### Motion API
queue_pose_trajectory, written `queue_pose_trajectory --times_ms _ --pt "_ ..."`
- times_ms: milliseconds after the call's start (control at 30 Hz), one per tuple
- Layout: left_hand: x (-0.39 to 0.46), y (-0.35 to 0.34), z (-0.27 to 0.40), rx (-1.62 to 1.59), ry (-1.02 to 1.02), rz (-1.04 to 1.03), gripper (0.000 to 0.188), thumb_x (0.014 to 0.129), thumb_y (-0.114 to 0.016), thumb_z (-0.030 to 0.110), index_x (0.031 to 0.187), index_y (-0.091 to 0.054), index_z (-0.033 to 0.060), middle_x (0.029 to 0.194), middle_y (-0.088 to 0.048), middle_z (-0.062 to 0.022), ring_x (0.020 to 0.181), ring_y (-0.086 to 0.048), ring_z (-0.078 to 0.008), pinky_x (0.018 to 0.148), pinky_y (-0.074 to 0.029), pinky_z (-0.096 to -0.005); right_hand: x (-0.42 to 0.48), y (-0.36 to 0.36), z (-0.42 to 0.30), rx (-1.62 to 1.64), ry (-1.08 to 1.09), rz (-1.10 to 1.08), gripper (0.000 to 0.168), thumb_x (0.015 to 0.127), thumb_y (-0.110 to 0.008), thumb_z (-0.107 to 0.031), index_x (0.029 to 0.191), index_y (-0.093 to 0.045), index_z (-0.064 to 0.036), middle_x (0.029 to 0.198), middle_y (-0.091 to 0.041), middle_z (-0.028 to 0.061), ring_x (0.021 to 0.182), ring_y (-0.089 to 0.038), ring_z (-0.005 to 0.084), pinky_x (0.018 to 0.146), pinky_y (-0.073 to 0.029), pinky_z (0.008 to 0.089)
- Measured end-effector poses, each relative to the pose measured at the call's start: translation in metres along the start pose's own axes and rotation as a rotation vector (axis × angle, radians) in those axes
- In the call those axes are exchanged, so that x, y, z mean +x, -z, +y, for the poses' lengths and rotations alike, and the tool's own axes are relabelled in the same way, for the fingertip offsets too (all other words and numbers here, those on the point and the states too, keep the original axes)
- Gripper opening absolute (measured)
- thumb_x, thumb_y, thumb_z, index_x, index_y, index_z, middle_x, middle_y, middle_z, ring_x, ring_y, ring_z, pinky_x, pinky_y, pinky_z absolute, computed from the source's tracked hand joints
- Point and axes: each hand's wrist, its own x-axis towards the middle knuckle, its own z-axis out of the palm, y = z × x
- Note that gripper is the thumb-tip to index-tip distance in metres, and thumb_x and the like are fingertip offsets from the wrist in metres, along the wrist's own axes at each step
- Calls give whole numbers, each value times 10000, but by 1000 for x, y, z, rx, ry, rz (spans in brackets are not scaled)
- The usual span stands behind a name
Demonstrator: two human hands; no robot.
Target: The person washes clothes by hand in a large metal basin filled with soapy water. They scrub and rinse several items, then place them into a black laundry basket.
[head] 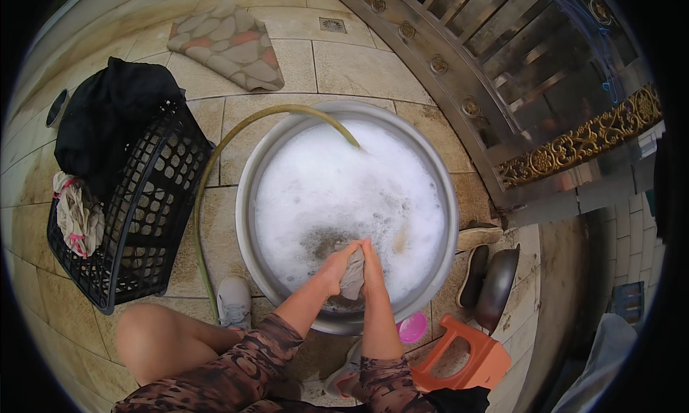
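A wide metal basin [243, 208] full of white suds [334, 181] stands on the tiles before me. Over its near part, both my hands are together on a wet grey-beige cloth [352, 276]. My left hand [339, 262] grips it from the left side, and my right hand [371, 262] presses in from the right. The cloth hangs down between my wrists. Darker water shows through the foam just left of my hands. A yellowish hose [280, 109] arches over the far rim, its end at the foam.
Left stands a black plastic basket [150, 197] with dark fabric [115, 117] and a beige, pink-trimmed cloth [79, 219]. An orange plastic stool [463, 359], pink bowl [413, 327], shoes [472, 276] and dark pan [498, 289] sit right. Beyond are a folded mat [226, 47] and metal gate [457, 74].
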Motion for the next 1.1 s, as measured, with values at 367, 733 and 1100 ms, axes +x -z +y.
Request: queue_pose_trajectory --times_ms 367,733,1100 --pt "-7 -15 -18 -487 -333 -320 229 857 -423 251 1012 -490 96 955 -506 -51 844 -509 -168 733 -438 -315 -12 -20 -21 -159 461 317 101 717 -550 -90 764 -477 -39 786 -526 69 717 -508 158 631 -426 306" --pt "37 16 -21 -40 -320 -218 290 868 -371 274 898 -506 19 821 -540 -63 715 -525 -181 630 -437 -298 -59 -30 -23 -849 1070 -25 208 706 -604 -156 802 -482 -19 863 -517 156 882 -489 333 763 -399 373" --pt "44 34 -40 984 -651 321 339 859 -372 341 825 -523 40 712 -531 -91 646 -503 -209 590 -404 -341 -2 -1 5 -92 8 257 420 817 -479 -333 638 -499 47 654 -520 181 622 -514 196 576 -410 330"
